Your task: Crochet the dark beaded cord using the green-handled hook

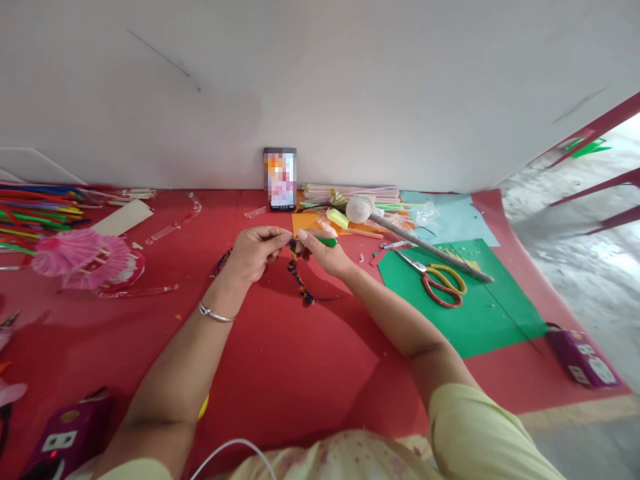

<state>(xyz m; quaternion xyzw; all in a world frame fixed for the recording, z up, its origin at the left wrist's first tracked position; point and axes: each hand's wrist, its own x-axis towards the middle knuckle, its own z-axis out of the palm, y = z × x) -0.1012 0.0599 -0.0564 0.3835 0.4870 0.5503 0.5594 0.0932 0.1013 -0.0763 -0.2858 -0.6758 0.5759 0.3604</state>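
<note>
no readable text anywhere, phone screen (280, 179) blurred, purple boxes (583, 357) show marks too small to read

The picture is bright with soft daylight. The most light comes from the right, where the grey concrete floor (580, 267) looks washed out and white. Soft dark shadows lie on the red cloth mat (280, 360) under the arms. The edges bend and look blurry.
</note>
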